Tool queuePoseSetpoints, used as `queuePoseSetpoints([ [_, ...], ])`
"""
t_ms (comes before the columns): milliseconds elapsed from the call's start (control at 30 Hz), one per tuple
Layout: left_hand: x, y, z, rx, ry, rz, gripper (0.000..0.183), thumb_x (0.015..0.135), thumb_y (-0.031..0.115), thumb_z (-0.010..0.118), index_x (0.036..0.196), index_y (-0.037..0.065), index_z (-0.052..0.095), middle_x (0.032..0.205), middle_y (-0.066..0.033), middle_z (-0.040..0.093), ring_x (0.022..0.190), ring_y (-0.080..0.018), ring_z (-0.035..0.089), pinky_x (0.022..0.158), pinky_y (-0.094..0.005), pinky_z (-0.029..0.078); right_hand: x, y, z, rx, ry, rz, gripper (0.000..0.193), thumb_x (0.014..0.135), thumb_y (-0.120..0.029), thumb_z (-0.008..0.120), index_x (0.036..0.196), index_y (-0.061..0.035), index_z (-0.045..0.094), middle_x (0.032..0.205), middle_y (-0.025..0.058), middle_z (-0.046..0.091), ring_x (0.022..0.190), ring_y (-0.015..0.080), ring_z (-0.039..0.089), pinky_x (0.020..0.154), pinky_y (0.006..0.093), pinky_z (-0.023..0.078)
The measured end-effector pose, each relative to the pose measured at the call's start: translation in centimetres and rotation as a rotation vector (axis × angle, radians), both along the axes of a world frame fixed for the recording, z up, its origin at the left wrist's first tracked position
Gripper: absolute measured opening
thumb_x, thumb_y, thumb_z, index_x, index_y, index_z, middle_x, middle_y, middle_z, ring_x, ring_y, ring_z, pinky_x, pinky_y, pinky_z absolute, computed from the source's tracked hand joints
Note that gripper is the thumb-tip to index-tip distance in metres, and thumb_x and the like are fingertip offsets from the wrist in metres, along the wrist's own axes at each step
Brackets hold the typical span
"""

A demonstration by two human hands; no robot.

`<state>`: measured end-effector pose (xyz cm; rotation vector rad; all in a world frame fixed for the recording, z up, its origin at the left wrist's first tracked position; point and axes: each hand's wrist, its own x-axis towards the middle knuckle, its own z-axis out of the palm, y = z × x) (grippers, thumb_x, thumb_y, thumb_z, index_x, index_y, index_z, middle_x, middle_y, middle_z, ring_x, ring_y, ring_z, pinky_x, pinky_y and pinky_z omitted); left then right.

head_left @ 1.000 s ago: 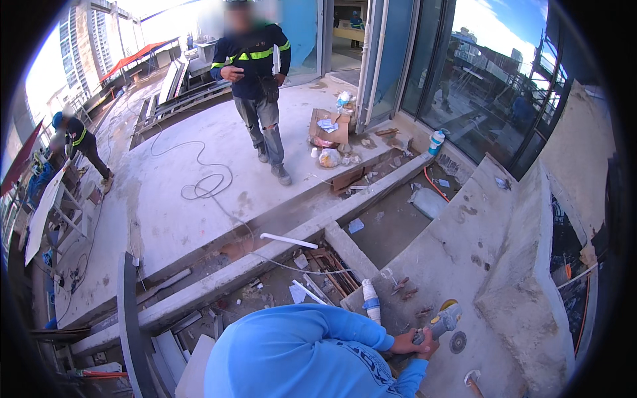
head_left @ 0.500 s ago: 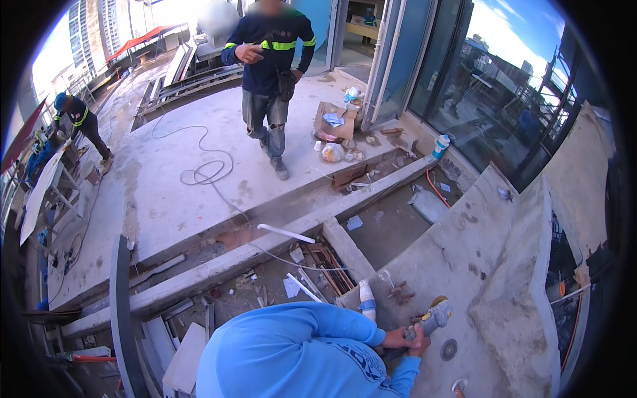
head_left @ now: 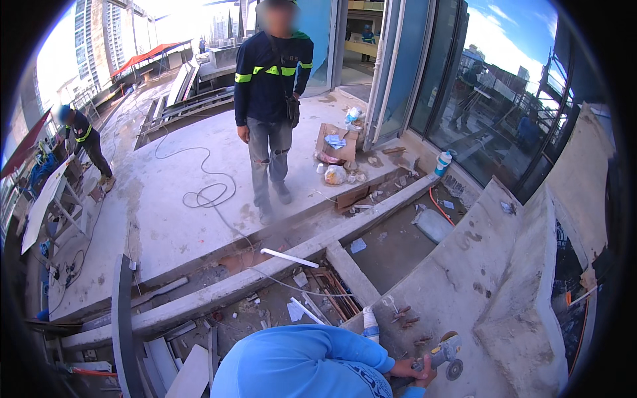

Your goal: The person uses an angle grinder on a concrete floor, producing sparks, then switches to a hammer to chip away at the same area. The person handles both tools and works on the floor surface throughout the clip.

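Note:
Low in the view, light-blue sleeves reach right across the frame. My left hand (head_left: pixel 402 369) and my right hand (head_left: pixel 425 378) are close together, both closed around the rear body of an angle grinder (head_left: pixel 438 354). Its head, grey with some yellow, points away over the bare concrete ledge. Beside the grinder, a loose round disc (head_left: pixel 454 369) lies flat on the concrete. Several reddish-brown pieces (head_left: pixel 406 320) lie just beyond the tool. Left of them stands a white tube-shaped item (head_left: pixel 370 324) with a blue band. My fingers partly hide the grinder's handle.
A person (head_left: pixel 272 99) in a dark shirt with bright bands stands ahead; another (head_left: pixel 86 136) bends at a work table. A grey cable (head_left: pixel 212 199) loops over the slab. Concrete beams (head_left: pixel 219 292) border a debris-strewn trench with a white pipe (head_left: pixel 289 257). A bottle (head_left: pixel 442 163) stands near the glass.
The standing person has lowered a raised hand to the side and shifted position. My view has tilted so the scene sits lower, and my hands with the grinder appear nearer the bottom edge.

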<state>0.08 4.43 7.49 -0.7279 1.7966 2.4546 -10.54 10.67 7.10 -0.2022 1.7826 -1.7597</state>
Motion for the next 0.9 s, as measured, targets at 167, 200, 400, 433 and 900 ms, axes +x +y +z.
queuePoseSetpoints([
  [167,0.3,-0.1,2.3,-0.01,0.052,-0.082,0.111,0.063,0.07,0.065,0.132,-0.007,0.026,0.125,-0.0188,0.043,0.118,-0.0272,0.044,0.098,-0.0341,0.035,-1.9,1.6,-1.9,-0.055,-0.004,-0.005,0.023,0.076,-0.016,0.068,0.081,0.004,0.058,0.073,0.0079,0.059,0.059,0.0153,0.057,0.052,0.028,0.048],
  [200,0.3,-0.1,2.1,0.005,0.052,-0.061,0.104,0.064,0.068,0.067,0.129,-0.005,0.031,0.122,-0.0172,0.046,0.114,-0.026,0.046,0.096,-0.034,0.036,-1.8,1.5,-1.9,-0.061,-0.017,-0.008,0.023,0.076,-0.016,0.068,0.081,0.0039,0.059,0.073,0.0079,0.059,0.058,0.0154,0.057,0.052,0.028,0.048],
  [400,0.1,-0.4,2.0,0.035,0.052,-0.098,0.103,0.064,0.065,0.069,0.129,-0.005,0.031,0.123,-0.0168,0.045,0.114,-0.0249,0.046,0.095,-0.0335,0.038,-1.8,1.7,-1.4,-0.042,-0.006,0.025,0.024,0.076,-0.021,0.065,0.084,0.002,0.06,0.074,0.0066,0.059,0.063,0.0163,0.058,0.056,0.0285,0.048],
  [433,0.2,-0.4,2.0,0.053,0.058,-0.108,0.101,0.064,0.064,0.07,0.128,-0.004,0.032,0.122,-0.0161,0.046,0.113,-0.0243,0.047,0.094,-0.0336,0.039,-1.6,1.5,-1.1,-0.057,-0.021,0.003,0.024,0.076,-0.019,0.065,0.082,0.0027,0.059,0.074,0.0072,0.059,0.062,0.0164,0.058,0.054,0.0285,0.048],
  [900,1.1,-0.9,-1.2,0.209,-0.026,-0.319,0.056,0.068,0.036,0.078,0.106,0.0,0.059,0.099,-0.0115,0.061,0.091,-0.0227,0.058,0.079,-0.0365,0.047,-0.3,0.8,-0.2,-0.072,-0.068,-0.014,0.023,0.078,-0.018,0.065,0.085,0.0015,0.056,0.072,0.0086,0.058,0.053,0.0191,0.057,0.048,0.0311,0.047],
])
